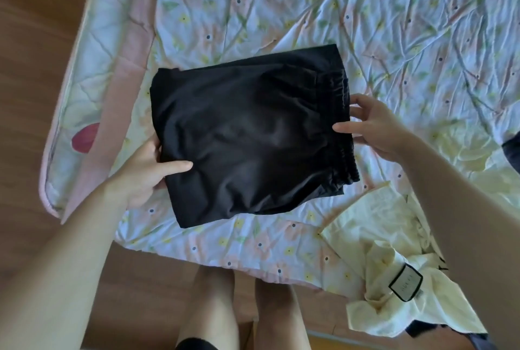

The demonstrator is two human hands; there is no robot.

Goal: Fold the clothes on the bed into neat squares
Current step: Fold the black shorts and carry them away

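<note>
Black folded garment (247, 136) pinched between both hands' fingers (177, 167).

The light was soft and bright, like daytime, and brightest at the top right of the bed cover (408, 26). The dark cloth (247, 136) showed little detail. The edges looked bent and a bit blurry.

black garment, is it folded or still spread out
Folded. The black garment lies on the bed as a compact, roughly square, layered bundle, elastic waistband at one edge, the left hand and right hand gripping opposite sides.
</note>
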